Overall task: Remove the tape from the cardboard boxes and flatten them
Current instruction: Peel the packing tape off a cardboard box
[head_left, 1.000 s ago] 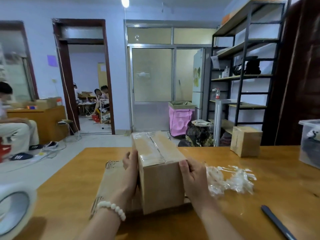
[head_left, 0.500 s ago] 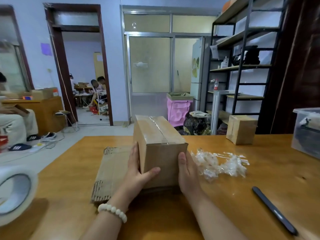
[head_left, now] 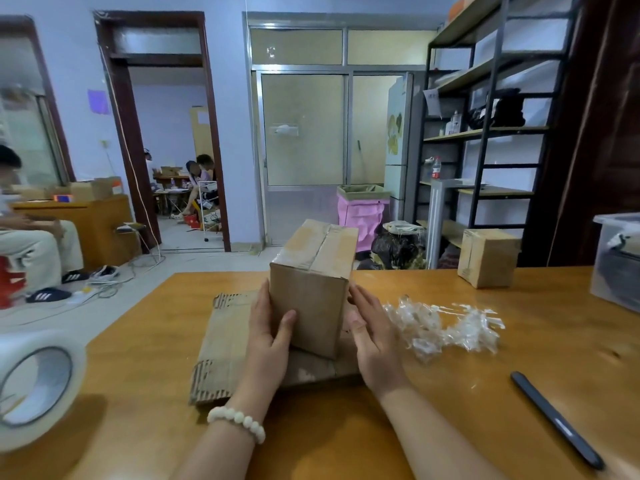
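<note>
A sealed cardboard box (head_left: 311, 289) stands upright on a flattened piece of cardboard (head_left: 225, 348) in the middle of the wooden table (head_left: 519, 341). Clear tape runs along its top seam. My left hand (head_left: 270, 336) grips the box's near left corner, thumb on the front face, fingers along the left side. My right hand (head_left: 372, 336) lies against the right side with straight fingers. A second taped box (head_left: 488, 258) stands at the table's far right edge.
A crumpled heap of removed clear tape (head_left: 445, 327) lies right of the box. A dark pen-like tool (head_left: 554, 419) lies near the right front. A big tape roll (head_left: 34, 386) is at the left edge, a plastic bin (head_left: 616, 261) far right. People sit in the background.
The box has gone from tilted toward me to standing upright, then turned so a corner faces me. My right hand has loosened from gripping to lying flat against the side.
</note>
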Demonstrator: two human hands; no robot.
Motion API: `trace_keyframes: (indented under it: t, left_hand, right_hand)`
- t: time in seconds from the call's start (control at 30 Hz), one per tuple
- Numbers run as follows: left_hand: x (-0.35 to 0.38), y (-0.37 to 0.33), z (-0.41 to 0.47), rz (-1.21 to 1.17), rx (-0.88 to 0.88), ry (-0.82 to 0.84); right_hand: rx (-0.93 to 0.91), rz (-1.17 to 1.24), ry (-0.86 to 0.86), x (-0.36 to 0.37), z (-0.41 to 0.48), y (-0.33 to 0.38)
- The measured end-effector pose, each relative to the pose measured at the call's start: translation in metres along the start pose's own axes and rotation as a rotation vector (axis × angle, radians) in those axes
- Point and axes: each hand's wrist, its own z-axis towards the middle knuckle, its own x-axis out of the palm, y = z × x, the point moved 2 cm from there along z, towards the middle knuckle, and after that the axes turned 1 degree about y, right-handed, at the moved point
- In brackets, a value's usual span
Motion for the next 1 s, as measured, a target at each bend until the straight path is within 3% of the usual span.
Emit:
trace_keyframes:
  t: [0.13,0.37,0.53,1.0]
  left_hand:
    - [0.005,0.004,-0.003,0.111,-0.020,0.096]
    - [0.013,0.000,-0.006,0.334,-0.033,0.014]
    - [0.013,0.004,-0.004,0.357,-0.066,0.034]
    - [0.013,0.013,-0.005,0.360,0.106,0.090]
  right_hand:
    - [-0.061,-0.038,0.013,0.000,-0.001,0.002]
    - [-0.118,-0.003,-0.016,0.000,0.002,-0.002]
    - [-0.176,-0.030,-0.071,0.002,0.003,-0.001]
    - [-0.250,-0.091,-0.173,-0.003,0.006,0.001]
